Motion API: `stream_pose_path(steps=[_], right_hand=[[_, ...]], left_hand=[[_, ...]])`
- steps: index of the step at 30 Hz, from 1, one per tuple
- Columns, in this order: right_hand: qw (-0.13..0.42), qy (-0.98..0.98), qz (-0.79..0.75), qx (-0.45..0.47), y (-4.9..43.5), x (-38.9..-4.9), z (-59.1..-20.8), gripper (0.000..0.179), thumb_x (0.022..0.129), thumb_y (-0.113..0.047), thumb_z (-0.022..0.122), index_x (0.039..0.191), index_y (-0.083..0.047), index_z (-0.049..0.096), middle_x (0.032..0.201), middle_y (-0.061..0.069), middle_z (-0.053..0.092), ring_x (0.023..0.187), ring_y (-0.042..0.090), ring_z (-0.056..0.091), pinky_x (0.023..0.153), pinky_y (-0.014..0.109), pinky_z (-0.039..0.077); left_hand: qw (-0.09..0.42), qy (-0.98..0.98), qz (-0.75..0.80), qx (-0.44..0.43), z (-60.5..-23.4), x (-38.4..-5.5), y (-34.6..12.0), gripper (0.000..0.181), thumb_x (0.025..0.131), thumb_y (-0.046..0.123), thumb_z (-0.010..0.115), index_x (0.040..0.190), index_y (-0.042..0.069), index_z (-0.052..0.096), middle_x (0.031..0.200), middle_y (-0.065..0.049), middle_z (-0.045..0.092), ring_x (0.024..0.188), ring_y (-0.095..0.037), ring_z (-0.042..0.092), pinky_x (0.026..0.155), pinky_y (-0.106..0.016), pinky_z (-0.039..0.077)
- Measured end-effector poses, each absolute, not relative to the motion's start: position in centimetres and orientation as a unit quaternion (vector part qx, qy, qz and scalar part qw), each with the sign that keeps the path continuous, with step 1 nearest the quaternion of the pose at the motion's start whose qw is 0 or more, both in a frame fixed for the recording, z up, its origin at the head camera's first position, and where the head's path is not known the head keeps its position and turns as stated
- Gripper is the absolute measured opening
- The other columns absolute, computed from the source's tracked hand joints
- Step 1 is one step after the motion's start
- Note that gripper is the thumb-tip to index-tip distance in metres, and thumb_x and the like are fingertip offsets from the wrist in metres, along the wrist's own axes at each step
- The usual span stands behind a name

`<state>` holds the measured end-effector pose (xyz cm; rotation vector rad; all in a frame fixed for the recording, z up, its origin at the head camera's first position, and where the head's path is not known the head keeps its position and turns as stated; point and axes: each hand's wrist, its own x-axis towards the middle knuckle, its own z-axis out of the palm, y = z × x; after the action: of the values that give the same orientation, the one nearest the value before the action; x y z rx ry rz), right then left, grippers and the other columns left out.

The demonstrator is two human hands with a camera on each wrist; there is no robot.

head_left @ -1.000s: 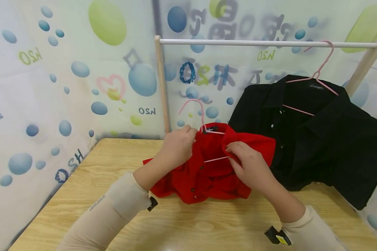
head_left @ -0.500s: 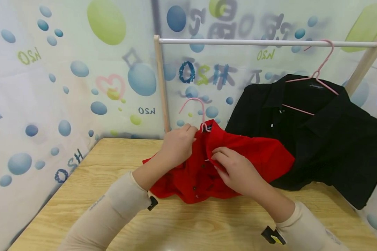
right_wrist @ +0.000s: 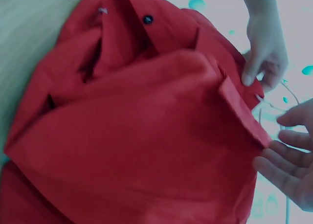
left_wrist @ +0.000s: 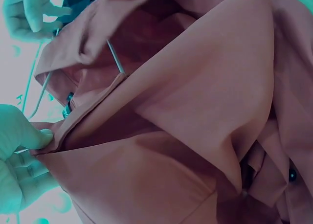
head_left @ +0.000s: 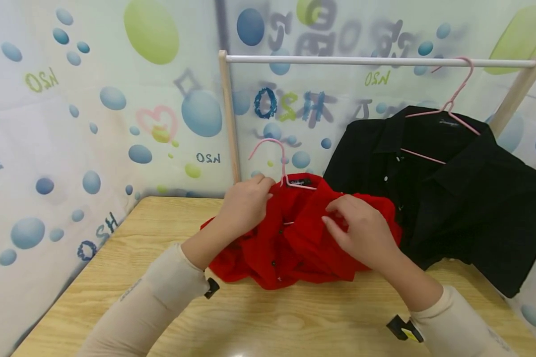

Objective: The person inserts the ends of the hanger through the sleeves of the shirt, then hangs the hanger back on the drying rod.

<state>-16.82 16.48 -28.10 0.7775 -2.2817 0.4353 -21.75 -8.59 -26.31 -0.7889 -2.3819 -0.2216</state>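
A red button-up shirt (head_left: 312, 238) lies bunched on the table, with a pink hanger (head_left: 301, 187) inside its neck and the hook standing up above the collar. My left hand (head_left: 245, 206) pinches the cloth at the left of the collar, beside the hanger's stem; the left wrist view shows its thumb (left_wrist: 45, 138) pressing on the fabric edge. Over the shirt's right front hovers my right hand (head_left: 362, 230), thumb and fingers apart. In the right wrist view its fingers (right_wrist: 281, 160) are spread right at the collar's edge, pinching nothing.
Behind stands a rack with a white rail (head_left: 339, 60) and wooden posts. A black shirt (head_left: 455, 213) hangs from it at the right on another pink hanger (head_left: 462, 89), close behind the red shirt. The wooden table (head_left: 268, 322) extends toward me.
My right hand drew the collar flap leftward, then let it go and shifted right. The neck lies wider, showing the label and hanger arm again. My left hand moved slightly left with the hanger hook.
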Motion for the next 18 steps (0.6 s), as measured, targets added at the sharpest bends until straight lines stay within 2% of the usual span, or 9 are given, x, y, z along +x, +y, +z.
stream_pose_path(steps=[2,4,7,9,11,14,18], right_hand=[[0.374,-0.866,0.167,0.288,17.1,-17.1,-27.6,0.02,0.079,-0.005,0.078,0.096,-0.003,0.066,0.091,0.011,0.068,0.073,0.021,0.059,0.062,0.037,0.056],[0.376,-0.871,0.154,0.274,17.7,-17.3,-27.0,0.024,0.079,-0.004,0.077,0.101,-0.001,0.067,0.097,0.014,0.068,0.08,0.026,0.061,0.066,0.041,0.057],[0.322,-0.904,0.127,0.253,18.2,-17.7,-26.3,0.033,0.083,-0.007,0.075,0.114,0.0,0.066,0.108,0.018,0.068,0.092,0.032,0.062,0.072,0.048,0.057],[0.277,-0.922,0.116,0.244,18.4,-18.1,-26.2,0.032,0.086,-0.008,0.072,0.117,-0.001,0.066,0.109,0.017,0.068,0.092,0.032,0.062,0.073,0.048,0.057],[0.257,-0.928,0.112,0.244,18.3,-18.4,-26.4,0.026,0.088,-0.006,0.069,0.114,-0.001,0.067,0.103,0.016,0.069,0.086,0.029,0.063,0.071,0.047,0.057],[0.261,-0.925,0.113,0.251,18.0,-18.7,-26.6,0.019,0.087,-0.001,0.067,0.106,-0.001,0.069,0.095,0.014,0.07,0.078,0.026,0.062,0.068,0.045,0.058],[0.264,-0.921,0.119,0.259,17.4,-18.8,-26.5,0.017,0.087,0.001,0.066,0.104,-0.001,0.067,0.094,0.014,0.069,0.075,0.025,0.062,0.068,0.044,0.058]], left_hand=[[0.308,-0.899,-0.085,-0.3,-26.3,-21.7,-8.7,0.018,0.088,0.008,0.069,0.105,0.003,0.065,0.086,-0.009,0.062,0.067,-0.023,0.062,0.057,-0.034,0.054],[0.311,-0.897,-0.087,-0.301,-26.3,-21.7,-8.8,0.019,0.088,0.008,0.069,0.105,0.003,0.065,0.087,-0.009,0.062,0.068,-0.022,0.063,0.057,-0.034,0.054],[0.314,-0.895,-0.091,-0.303,-26.3,-21.6,-8.8,0.02,0.087,0.009,0.07,0.106,0.004,0.066,0.088,-0.008,0.064,0.07,-0.022,0.063,0.058,-0.033,0.055],[0.315,-0.893,-0.094,-0.308,-26.3,-21.5,-8.7,0.019,0.087,0.009,0.07,0.106,0.005,0.066,0.089,-0.008,0.064,0.071,-0.022,0.064,0.059,-0.033,0.055],[0.314,-0.891,-0.095,-0.314,-26.4,-21.5,-8.5,0.019,0.087,0.009,0.07,0.105,0.005,0.066,0.089,-0.007,0.064,0.071,-0.021,0.064,0.059,-0.033,0.055],[0.313,-0.889,-0.095,-0.32,-26.5,-21.4,-8.3,0.019,0.087,0.008,0.07,0.105,0.006,0.066,0.089,-0.007,0.065,0.071,-0.021,0.064,0.058,-0.032,0.055],[0.326,-0.881,-0.102,-0.327,-26.4,-21.4,-8.4,0.02,0.087,0.008,0.071,0.107,0.006,0.066,0.09,-0.006,0.065,0.071,-0.021,0.064,0.058,-0.031,0.054]])
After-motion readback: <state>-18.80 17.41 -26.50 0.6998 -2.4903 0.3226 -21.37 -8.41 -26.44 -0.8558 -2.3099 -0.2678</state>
